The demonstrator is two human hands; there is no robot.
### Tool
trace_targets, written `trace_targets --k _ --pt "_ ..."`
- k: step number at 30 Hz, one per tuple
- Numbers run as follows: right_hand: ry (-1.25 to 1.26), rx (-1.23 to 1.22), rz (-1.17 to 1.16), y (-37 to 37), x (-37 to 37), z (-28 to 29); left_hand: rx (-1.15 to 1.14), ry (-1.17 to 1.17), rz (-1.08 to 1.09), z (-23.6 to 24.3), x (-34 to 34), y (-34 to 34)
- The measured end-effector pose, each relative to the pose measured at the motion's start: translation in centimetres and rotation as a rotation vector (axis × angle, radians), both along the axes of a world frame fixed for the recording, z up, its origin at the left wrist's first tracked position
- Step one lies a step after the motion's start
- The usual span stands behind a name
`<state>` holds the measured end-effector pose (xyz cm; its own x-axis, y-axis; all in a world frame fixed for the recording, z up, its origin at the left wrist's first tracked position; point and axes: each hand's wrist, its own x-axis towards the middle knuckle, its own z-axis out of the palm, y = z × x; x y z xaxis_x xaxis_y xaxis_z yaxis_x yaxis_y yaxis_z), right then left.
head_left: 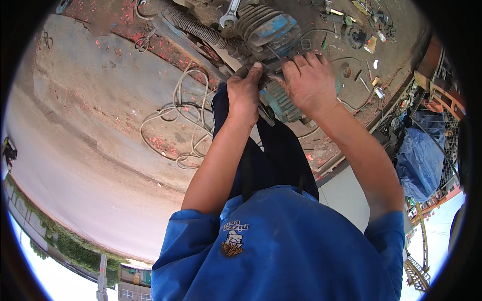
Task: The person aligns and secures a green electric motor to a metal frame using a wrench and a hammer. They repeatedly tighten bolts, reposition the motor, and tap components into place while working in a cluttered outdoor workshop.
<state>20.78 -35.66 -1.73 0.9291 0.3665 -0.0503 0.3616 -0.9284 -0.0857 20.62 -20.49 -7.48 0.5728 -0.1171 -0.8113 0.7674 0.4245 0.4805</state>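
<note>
My left hand is closed, its thumb pressed on a small dark part at the machine that I cannot make out. Close beside it, my right hand has its fingers curled round something mostly hidden by the hand; a thin rod shows just above. Both hands are over a machine with a worn blue-grey finned housing on its far side and a teal finned motor under my right wrist. An open-ended wrench lies against the finned housing.
A ribbed hose runs to the machine from the far left. Loops of pale cable lie on the ground at left, with scissors farther off. Scattered metal scraps are at far right, and a blue tarp hangs by wire mesh.
</note>
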Motion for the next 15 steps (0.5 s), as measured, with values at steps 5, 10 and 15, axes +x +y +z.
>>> trace_targets --k 5,10,15 --pt "-0.089 0.11 -0.115 1.2 0.3 -0.7 0.545 -0.413 -0.041 -3.2 -1.7 2.1" --pt "0.026 0.354 -0.444 2.1 -0.2 -1.4 0.601 -0.608 -0.1 -2.3 2.0 3.1" --pt "0.022 0.447 -0.488 2.1 -0.3 -1.6 0.436 -0.492 -0.145 -1.0 3.8 4.3"
